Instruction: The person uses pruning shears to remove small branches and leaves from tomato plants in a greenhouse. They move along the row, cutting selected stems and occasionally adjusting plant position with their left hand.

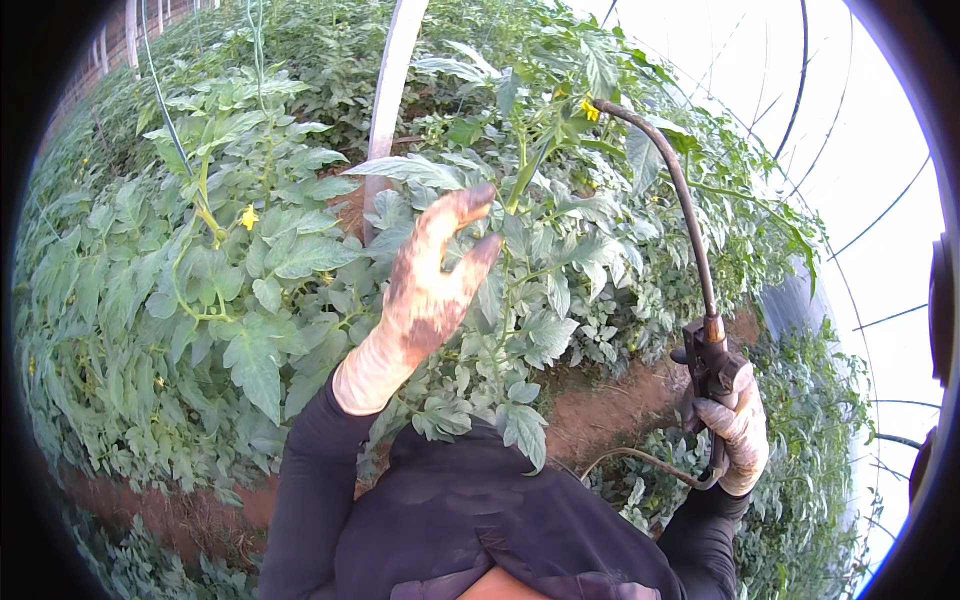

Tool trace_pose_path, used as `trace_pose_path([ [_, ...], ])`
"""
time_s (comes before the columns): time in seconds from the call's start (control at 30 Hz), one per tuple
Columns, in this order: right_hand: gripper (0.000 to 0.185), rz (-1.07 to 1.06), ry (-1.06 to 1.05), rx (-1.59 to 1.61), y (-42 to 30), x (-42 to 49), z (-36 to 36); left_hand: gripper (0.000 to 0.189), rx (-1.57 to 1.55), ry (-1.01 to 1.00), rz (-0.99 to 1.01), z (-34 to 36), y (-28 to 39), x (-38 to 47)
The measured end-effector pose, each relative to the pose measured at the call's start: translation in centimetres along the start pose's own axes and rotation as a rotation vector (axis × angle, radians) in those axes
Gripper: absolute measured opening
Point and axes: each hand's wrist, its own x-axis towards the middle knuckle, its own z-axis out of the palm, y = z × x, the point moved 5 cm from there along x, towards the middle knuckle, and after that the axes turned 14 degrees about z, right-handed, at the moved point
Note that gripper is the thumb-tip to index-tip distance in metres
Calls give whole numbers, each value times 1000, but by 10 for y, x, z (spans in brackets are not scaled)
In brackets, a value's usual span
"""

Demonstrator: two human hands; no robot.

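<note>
My left hand (435,292), in a pale glove with dark stains, is raised in front of a tomato plant's stem (525,176). Its thumb and fingers are apart with nothing between them. On the right, my right hand (731,431), gloved too, is closed around the handle of a trigger sprayer (712,367). The sprayer's curved metal wand (686,195) rises and bends left, its tip at a yellow tomato flower (589,110) near the plant's top. A thin hose (645,455) runs from the handle's base towards my body.
Dense tomato plants (150,300) surround me, some tied to strings. A pale post (386,97) stands just beyond my left hand. Brown soil (615,405) shows between rows. Translucent sheeting (862,225) with thin curved ribs rises on the right.
</note>
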Motion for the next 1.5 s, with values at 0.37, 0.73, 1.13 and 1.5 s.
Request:
trace_pose_path([
  [0.37,38,204,52,-220,-23,28,-2,52,-534,120,-251,63,-42,91],
  [0.73,40,195,62,-144,-26,18,-7,18,-503,91,-324,69,-66,77],
  [1.13,48,255,63,-409,-19,13,-7,20,-471,155,-313,64,-71,62],
  [1.5,61,229,16,-561,-21,-15,1,17,-476,204,-296,66,-79,60],
])
